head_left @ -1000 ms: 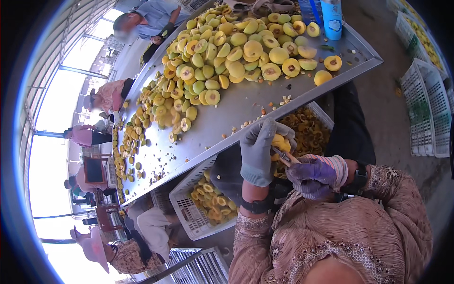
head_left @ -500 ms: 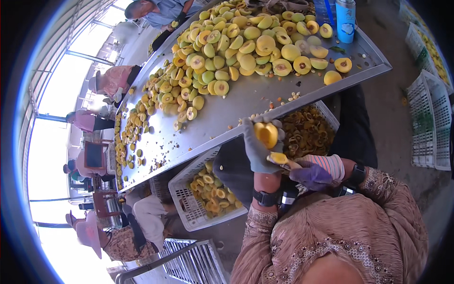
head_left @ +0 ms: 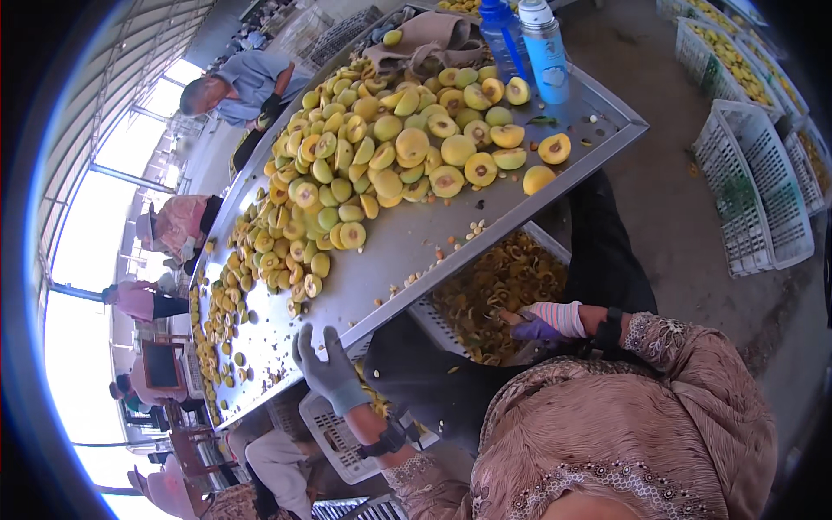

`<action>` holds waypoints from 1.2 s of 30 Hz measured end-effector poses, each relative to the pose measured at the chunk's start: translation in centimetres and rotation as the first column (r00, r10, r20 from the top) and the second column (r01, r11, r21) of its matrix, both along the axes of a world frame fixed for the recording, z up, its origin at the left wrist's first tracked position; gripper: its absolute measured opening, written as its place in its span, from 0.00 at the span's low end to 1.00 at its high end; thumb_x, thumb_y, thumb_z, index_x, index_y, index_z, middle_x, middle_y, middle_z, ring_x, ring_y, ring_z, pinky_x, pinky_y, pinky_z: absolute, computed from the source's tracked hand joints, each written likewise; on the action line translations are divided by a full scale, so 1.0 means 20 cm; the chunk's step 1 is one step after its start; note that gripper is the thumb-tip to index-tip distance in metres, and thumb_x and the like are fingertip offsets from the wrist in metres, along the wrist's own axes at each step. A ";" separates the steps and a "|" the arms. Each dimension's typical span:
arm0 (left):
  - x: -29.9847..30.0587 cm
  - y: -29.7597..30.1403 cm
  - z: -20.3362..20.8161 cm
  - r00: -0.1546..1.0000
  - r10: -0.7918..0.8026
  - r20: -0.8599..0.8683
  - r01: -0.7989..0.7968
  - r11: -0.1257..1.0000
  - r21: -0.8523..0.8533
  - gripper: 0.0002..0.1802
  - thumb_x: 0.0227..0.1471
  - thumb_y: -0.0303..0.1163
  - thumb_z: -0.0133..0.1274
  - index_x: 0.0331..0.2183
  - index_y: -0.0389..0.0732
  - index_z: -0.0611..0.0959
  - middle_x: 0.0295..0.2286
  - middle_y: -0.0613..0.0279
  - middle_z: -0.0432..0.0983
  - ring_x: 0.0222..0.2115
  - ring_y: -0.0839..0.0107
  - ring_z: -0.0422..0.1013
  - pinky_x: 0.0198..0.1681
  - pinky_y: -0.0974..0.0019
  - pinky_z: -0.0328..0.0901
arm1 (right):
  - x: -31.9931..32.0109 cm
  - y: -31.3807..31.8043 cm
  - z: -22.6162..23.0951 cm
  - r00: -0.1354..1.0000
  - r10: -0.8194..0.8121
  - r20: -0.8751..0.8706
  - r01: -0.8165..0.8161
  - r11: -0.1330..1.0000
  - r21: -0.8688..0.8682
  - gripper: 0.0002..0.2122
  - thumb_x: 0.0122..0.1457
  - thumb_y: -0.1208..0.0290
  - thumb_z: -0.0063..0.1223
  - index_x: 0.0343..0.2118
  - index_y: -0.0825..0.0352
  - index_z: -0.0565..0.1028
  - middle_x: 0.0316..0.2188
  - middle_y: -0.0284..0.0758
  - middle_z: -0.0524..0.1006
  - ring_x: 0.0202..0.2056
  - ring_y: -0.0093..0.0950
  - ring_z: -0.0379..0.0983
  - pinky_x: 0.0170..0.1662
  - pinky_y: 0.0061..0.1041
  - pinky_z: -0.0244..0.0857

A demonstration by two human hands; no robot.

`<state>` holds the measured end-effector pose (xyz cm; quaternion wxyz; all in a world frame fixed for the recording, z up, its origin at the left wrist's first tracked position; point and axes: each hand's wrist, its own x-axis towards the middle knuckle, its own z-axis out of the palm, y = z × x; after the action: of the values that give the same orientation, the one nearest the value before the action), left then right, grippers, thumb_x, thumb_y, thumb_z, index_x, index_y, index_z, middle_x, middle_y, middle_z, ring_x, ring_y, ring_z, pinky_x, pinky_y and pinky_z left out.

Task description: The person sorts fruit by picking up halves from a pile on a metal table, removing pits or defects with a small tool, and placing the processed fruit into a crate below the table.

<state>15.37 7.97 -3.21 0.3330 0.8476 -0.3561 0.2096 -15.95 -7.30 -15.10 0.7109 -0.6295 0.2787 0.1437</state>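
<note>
Two bottles [head_left: 546, 62], crumpled cloth [head_left: 425, 42], heaped fruit halves [head_left: 381, 154], table rim [head_left: 485, 234] before hands [head_left: 336, 374]

A ribbed roof [head_left: 143, 52], metal table [head_left: 386, 260], halved fruit [head_left: 446, 181] and crates [head_left: 784, 195] suggest a fruit-processing shed.

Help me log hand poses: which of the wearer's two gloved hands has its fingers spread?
The grey-gloved left hand, by the silver metal table; the purple-gloved right hand is curled around a slim brownish tool.
</note>
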 end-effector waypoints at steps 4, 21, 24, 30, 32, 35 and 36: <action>-0.39 -0.64 0.09 0.875 -0.443 -0.195 0.447 0.894 -0.023 0.23 0.44 0.41 0.60 0.42 0.43 0.77 0.38 0.57 0.73 0.27 0.66 0.71 0.31 0.64 0.67 | -0.09 -0.04 0.10 0.959 -0.283 0.003 0.280 0.951 0.129 0.14 0.56 0.55 0.49 0.31 0.62 0.68 0.15 0.28 0.62 0.15 0.19 0.58 0.17 0.20 0.53; -0.93 -1.52 -0.24 0.667 -0.532 -0.522 0.745 0.499 0.443 0.29 0.39 0.48 0.60 0.41 0.38 0.78 0.38 0.46 0.75 0.40 0.54 0.72 0.44 0.59 0.66 | -0.31 -0.06 0.18 0.846 -0.534 -0.013 0.524 0.825 0.211 0.16 0.56 0.50 0.47 0.28 0.60 0.68 0.14 0.26 0.64 0.13 0.17 0.58 0.15 0.18 0.52; -0.76 -1.39 -0.27 0.431 -0.416 -0.801 0.782 0.614 0.102 0.24 0.41 0.43 0.59 0.40 0.38 0.77 0.33 0.55 0.77 0.34 0.60 0.74 0.39 0.62 0.68 | -0.32 -0.05 0.10 0.830 -0.558 0.006 0.538 0.803 0.254 0.16 0.57 0.51 0.47 0.29 0.61 0.68 0.15 0.25 0.65 0.13 0.17 0.59 0.15 0.19 0.53; -0.55 -0.97 -0.05 -0.428 -0.714 -0.553 -0.022 0.621 -0.784 0.14 0.52 0.31 0.48 0.42 0.40 0.72 0.37 0.61 0.72 0.32 0.71 0.70 0.25 0.75 0.67 | -0.29 -0.10 0.33 0.775 -0.609 0.172 0.573 0.790 0.218 0.14 0.58 0.55 0.48 0.32 0.62 0.68 0.15 0.26 0.64 0.13 0.17 0.59 0.14 0.19 0.53; -0.53 -0.84 -0.08 0.095 -0.806 -0.584 0.413 0.565 -0.714 0.14 0.53 0.33 0.46 0.42 0.40 0.71 0.37 0.61 0.71 0.33 0.72 0.70 0.24 0.75 0.67 | -0.24 -0.11 0.45 0.824 -0.550 0.138 0.500 0.819 0.281 0.14 0.57 0.55 0.48 0.32 0.62 0.68 0.15 0.26 0.64 0.12 0.17 0.59 0.14 0.18 0.52; -0.60 -0.72 -0.05 0.390 -0.752 -0.532 0.552 0.653 -0.519 0.21 0.58 0.47 0.37 0.42 0.40 0.71 0.34 0.63 0.71 0.33 0.74 0.69 0.24 0.77 0.66 | -0.13 -0.10 0.55 0.822 -0.526 0.220 0.434 0.828 0.356 0.13 0.60 0.58 0.44 0.33 0.64 0.66 0.14 0.29 0.66 0.09 0.18 0.58 0.11 0.17 0.50; -0.63 -0.69 -0.01 0.110 -0.745 -0.658 0.246 0.661 -0.708 0.25 0.58 0.51 0.34 0.42 0.41 0.72 0.33 0.64 0.71 0.32 0.75 0.69 0.24 0.79 0.65 | -0.09 -0.09 0.57 0.840 -0.474 0.263 0.386 0.864 0.323 0.13 0.60 0.57 0.44 0.33 0.64 0.66 0.14 0.29 0.66 0.09 0.18 0.59 0.11 0.17 0.51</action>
<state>2.74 -5.75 -3.38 0.6984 0.5257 -0.3133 -0.3710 -17.68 -9.05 -3.66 0.8370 -0.4675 0.2683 -0.0949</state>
